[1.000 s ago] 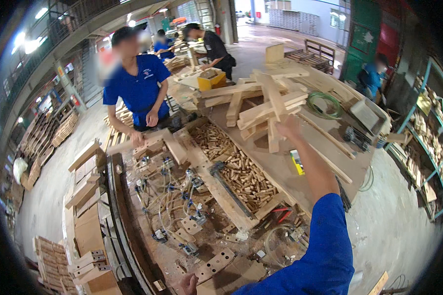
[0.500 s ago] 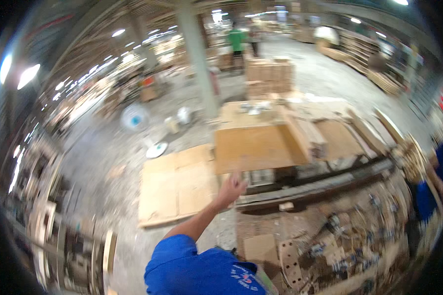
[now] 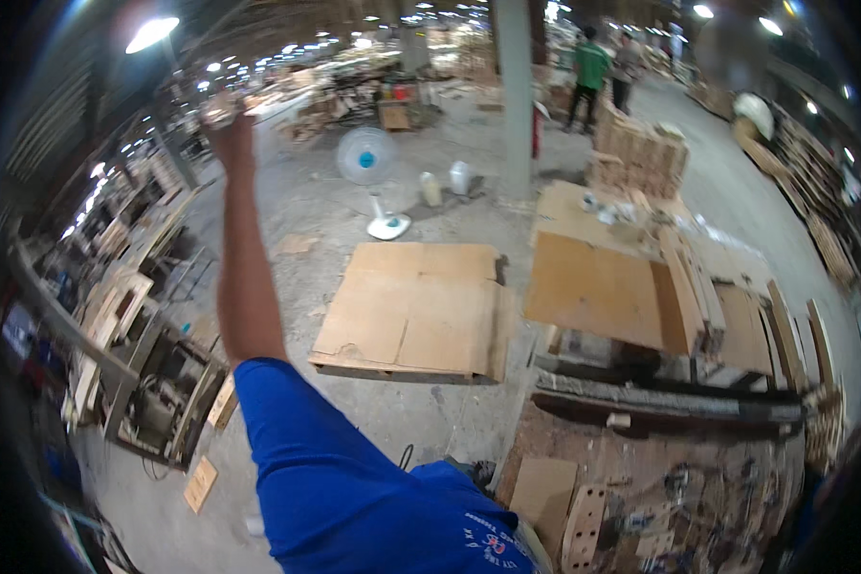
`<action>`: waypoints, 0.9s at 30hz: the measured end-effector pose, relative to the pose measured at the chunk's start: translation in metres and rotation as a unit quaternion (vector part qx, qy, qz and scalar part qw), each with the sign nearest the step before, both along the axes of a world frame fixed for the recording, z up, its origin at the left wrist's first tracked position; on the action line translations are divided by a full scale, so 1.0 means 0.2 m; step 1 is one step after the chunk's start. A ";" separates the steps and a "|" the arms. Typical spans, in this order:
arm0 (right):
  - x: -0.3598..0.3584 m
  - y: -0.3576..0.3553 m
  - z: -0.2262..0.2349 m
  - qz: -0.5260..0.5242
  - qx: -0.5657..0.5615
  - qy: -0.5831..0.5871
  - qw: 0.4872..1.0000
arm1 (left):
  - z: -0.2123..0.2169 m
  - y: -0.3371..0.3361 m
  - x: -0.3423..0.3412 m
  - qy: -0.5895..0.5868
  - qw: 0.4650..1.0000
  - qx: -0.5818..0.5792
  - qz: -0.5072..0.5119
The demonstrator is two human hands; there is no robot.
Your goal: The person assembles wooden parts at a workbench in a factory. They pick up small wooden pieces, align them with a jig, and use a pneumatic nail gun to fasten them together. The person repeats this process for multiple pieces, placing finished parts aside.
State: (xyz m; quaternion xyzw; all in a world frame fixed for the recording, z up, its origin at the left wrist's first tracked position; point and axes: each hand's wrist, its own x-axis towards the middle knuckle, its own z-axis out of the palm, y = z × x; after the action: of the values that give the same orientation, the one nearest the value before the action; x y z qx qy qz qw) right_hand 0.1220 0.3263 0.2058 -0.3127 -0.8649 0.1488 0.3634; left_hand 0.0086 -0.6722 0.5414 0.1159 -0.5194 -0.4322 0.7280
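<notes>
My left arm in a blue sleeve stretches out and up toward the far left. Its hand (image 3: pixel 228 134) is raised in the air, smeared and dim, so its fingers cannot be made out. I see nothing clearly held in it. A standing fan (image 3: pixel 365 158) with a white base is on the floor to the right of the raised arm. Beyond the elbow, a flat cardboard-topped pallet (image 3: pixel 407 306) lies on the floor. My right hand is not in view.
At right, a workbench (image 3: pixel 545 435) carries a board with holes (image 3: pixel 582 528) and scattered small hardware. A brown cardboard sheet (image 3: pixel 593 287) lies behind it. A pillar (image 3: pixel 515 105), stacked wood pieces (image 3: pixel 641 148) and two people stand further back. Wooden frames (image 3: pixel 167 392) are at left.
My left hand has swung from near the brown cardboard sheet up to the far left. The view has turned left, so the fan, pallet and bench appear further right.
</notes>
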 end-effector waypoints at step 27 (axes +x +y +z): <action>1.20 -1.65 -0.60 -0.217 -0.172 -0.169 0.946 | -1.65 2.38 -2.03 -0.497 0.535 -0.621 -0.284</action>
State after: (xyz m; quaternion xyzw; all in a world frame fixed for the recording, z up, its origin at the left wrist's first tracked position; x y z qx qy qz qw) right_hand 0.3623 -0.0028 0.0849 -0.5709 -0.7863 0.1580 0.1756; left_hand -0.3970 -0.1958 0.2111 -0.3233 -0.9411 -0.0578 0.0806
